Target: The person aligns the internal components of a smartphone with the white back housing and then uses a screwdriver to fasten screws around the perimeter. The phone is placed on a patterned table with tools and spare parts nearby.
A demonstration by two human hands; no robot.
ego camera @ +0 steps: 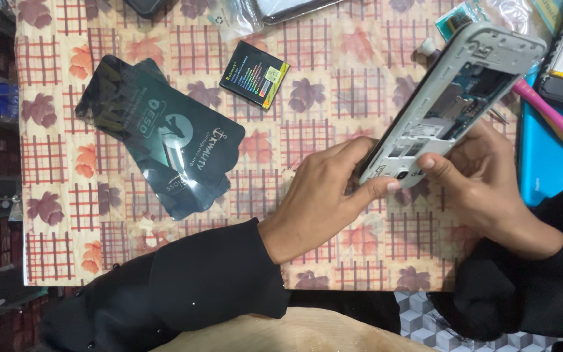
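Both hands are holding an opened phone [447,107], its back cover off and its grey frame and circuit board showing, lifted above the right part of the table [333,261]. The phone's long axis is running on a slant: its lower end is sitting between the two hands near the middle right of the table, and its upper end is pointing away toward the far right corner.

The left hand [324,195] is reaching in from the left, fingers stretched along the lower left edge of the phone and the thumb tip pressing up against its bottom end. The right hand [483,179] is coming in from the right, its thumb lying across the open back near the bottom end and its fingers curling round the far side, so it is pinching the frame. Both hands are touching the same lower end; the upper part of the phone is standing free of them.

Lying flat on the patterned cloth, well apart to the left, are dark glossy pouches [164,133], and just beyond them toward the far edge a small black battery [254,73]. Near the right edge, a pink tool [552,117] is lying beside the phone's upper end on a blue flat thing [545,169].
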